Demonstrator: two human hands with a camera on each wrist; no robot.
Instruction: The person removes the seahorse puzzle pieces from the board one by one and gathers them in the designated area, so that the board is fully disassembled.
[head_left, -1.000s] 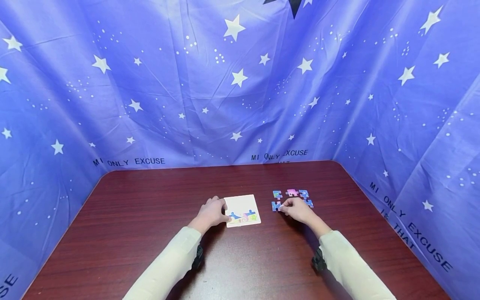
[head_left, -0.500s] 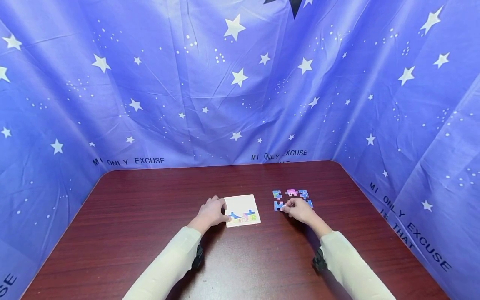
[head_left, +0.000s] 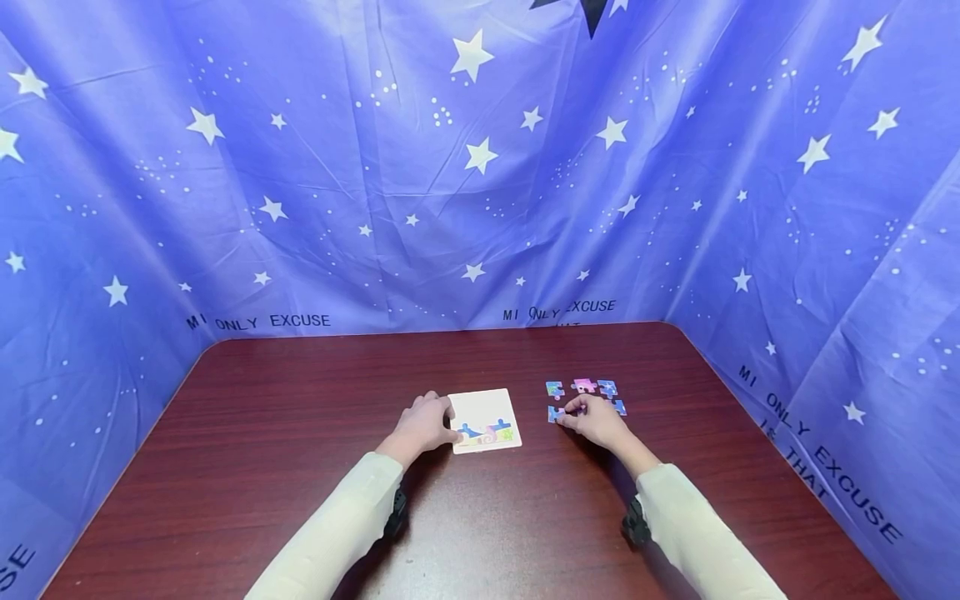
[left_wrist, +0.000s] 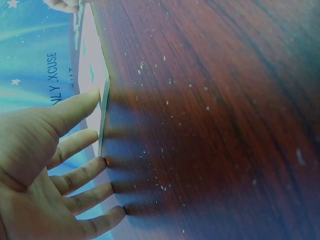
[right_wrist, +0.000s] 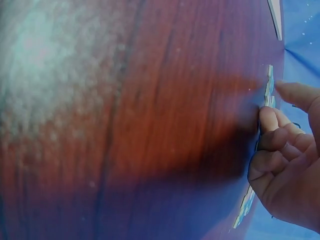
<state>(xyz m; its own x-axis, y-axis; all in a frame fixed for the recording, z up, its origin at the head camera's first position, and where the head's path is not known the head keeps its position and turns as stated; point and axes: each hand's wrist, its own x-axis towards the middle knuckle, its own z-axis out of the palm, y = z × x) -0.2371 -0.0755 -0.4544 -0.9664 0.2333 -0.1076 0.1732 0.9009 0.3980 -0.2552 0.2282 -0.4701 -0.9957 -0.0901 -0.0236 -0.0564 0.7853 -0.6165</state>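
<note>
A thin square puzzle board (head_left: 480,408) lies flat on the table, with blue, pink and yellow pieces along its near side. My left hand (head_left: 426,427) rests at the board's left edge. In the left wrist view its thumb (left_wrist: 80,111) touches the rim, and the other fingers extend rather straight and spread. To the right of the board, my right hand (head_left: 597,421) has its thumb and forefinger at a small blue puzzle piece (head_left: 554,413) on the table. The right wrist view shows that puzzle piece (right_wrist: 270,82) nearly edge-on, the other fingers curled; fingers partly hide neighbouring pieces.
Behind the right hand lie a blue-green piece (head_left: 554,389), a pink piece (head_left: 583,385) and a blue piece (head_left: 607,388). Another blue piece (head_left: 619,407) shows beside the hand. A blue star-patterned curtain (head_left: 420,167) surrounds the dark red wooden table (head_left: 300,392).
The puzzle piece at my right fingertips shifted slightly right, then a little back left. The right thumb and forefinger stand slightly further apart. The left hand and board have stayed put.
</note>
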